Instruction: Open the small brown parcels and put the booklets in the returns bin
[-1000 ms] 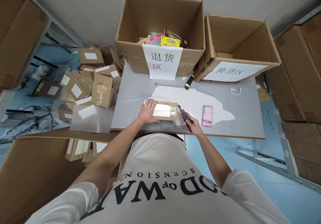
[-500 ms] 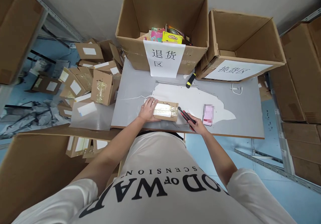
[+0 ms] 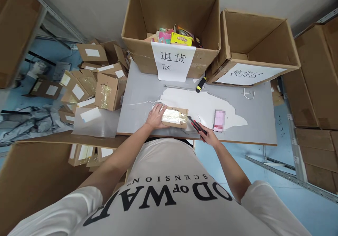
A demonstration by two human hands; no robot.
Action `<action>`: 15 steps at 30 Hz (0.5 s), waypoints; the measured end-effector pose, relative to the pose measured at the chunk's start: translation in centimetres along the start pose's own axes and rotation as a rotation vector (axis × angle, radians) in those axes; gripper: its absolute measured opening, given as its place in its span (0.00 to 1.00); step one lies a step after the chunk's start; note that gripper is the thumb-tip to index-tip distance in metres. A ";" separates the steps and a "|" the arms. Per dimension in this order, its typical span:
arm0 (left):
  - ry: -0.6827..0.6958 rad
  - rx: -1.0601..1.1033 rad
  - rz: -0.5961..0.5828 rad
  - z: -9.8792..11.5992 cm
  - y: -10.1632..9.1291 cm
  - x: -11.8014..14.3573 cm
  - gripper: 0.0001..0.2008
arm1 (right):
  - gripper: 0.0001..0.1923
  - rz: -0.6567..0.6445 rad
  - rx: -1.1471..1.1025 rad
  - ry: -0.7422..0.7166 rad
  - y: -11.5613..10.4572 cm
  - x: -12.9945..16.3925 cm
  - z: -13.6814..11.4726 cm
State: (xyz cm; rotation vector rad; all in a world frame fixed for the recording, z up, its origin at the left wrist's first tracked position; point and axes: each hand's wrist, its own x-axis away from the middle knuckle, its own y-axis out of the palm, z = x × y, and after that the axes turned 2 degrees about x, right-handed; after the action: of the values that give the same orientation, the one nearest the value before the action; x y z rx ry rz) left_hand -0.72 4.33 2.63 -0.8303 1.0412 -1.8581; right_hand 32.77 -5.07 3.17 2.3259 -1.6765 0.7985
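On the grey table [image 3: 258, 123] in front of me lies a small cardboard box [image 3: 174, 117] with a white label and clear tape across its top. My left hand [image 3: 156, 117] grips the box's left end, fingers over the top edge. My right hand [image 3: 208, 135] is closed round a black and red utility knife [image 3: 197, 126]. The knife's tip points at the box's right end; whether it touches the cardboard I cannot tell. Right of the knife lies a phone [image 3: 219, 120] with a pinkish, blurred screen.
Two large open cartons stand at the back: the left carton [image 3: 142, 61] holds colourful packages, the right carton [image 3: 264, 49] carries a paper sign. A yellow and black cutter [image 3: 201, 84] lies before them. Several small boxes [image 3: 106, 91] are heaped at left. A white cable [image 3: 248, 94] lies at right.
My right hand and the knife have shifted slightly, the knife tip dropping a little lower beside the box. My left hand and the box stay put.
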 end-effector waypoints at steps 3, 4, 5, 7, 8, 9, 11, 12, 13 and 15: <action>-0.006 0.031 0.004 0.0 0.1 0.0 0.54 | 0.36 -0.031 -0.029 0.022 1.0 1.2 0.4; -0.008 0.038 0.004 0.0 0.1 0.0 0.54 | 0.36 -0.031 -0.042 0.030 1.3 1.5 0.5; -0.008 0.043 0.003 -0.1 0.1 0.0 0.55 | 0.36 -0.026 -0.055 0.037 1.7 1.7 0.6; -0.007 0.047 0.001 -0.2 0.2 0.0 0.55 | 0.37 0.001 -0.074 0.041 2.3 1.8 0.8; -0.007 0.049 0.001 -0.2 0.2 0.0 0.55 | 0.37 0.013 -0.079 0.040 2.4 1.8 0.9; -0.007 0.052 0.000 -0.2 0.2 0.0 0.56 | 0.37 0.021 -0.082 0.037 2.5 1.8 1.0; -0.005 0.061 -0.001 -0.3 0.1 0.0 0.57 | 0.37 0.024 -0.082 0.032 2.2 2.0 1.3; -0.003 0.066 -0.002 -0.2 0.1 0.0 0.57 | 0.36 0.025 -0.082 0.034 1.9 2.3 1.5; -0.001 0.071 -0.002 -0.2 0.1 0.0 0.58 | 0.36 0.025 -0.079 0.039 1.5 2.6 1.8; -0.003 0.075 -0.006 -0.1 0.0 0.0 0.59 | 0.37 0.061 -0.060 0.056 0.5 3.2 2.6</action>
State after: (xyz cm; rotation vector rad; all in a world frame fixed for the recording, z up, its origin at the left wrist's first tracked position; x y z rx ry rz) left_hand -0.85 4.34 2.53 -0.7925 0.9627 -1.8882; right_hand 33.88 -9.07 2.53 2.2017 -1.7303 0.8050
